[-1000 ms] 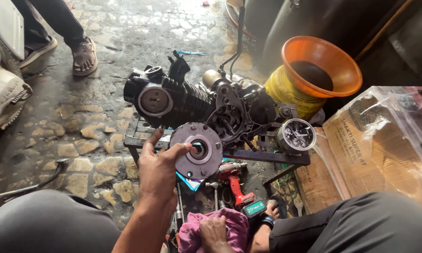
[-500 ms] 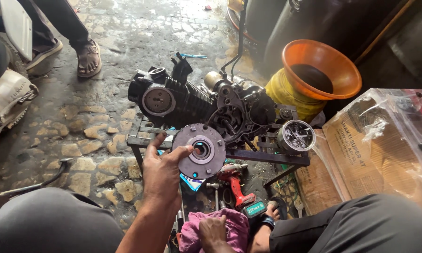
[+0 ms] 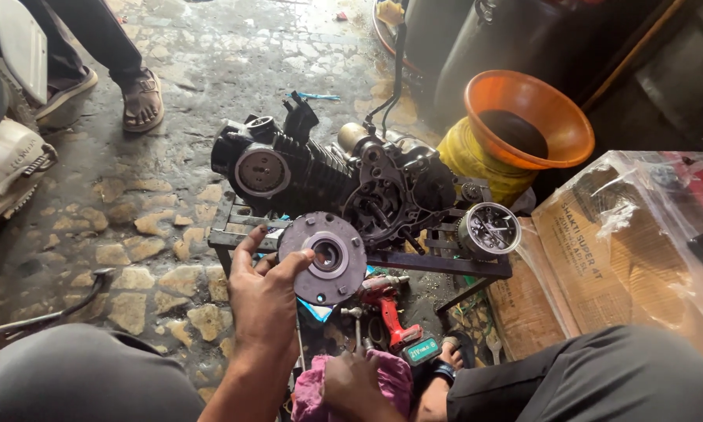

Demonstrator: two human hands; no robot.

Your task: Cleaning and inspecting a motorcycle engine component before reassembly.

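Since a second ago my left hand (image 3: 264, 301) has kept its grasp on the round grey disc plate (image 3: 322, 258), barely shifting it, and holds it up just in front of the black engine (image 3: 344, 180) on the metal stand (image 3: 414, 262). My right hand (image 3: 357, 385) is clenched on the pink rag (image 3: 390, 383) low between my knees, beside the red power tool (image 3: 389, 309).
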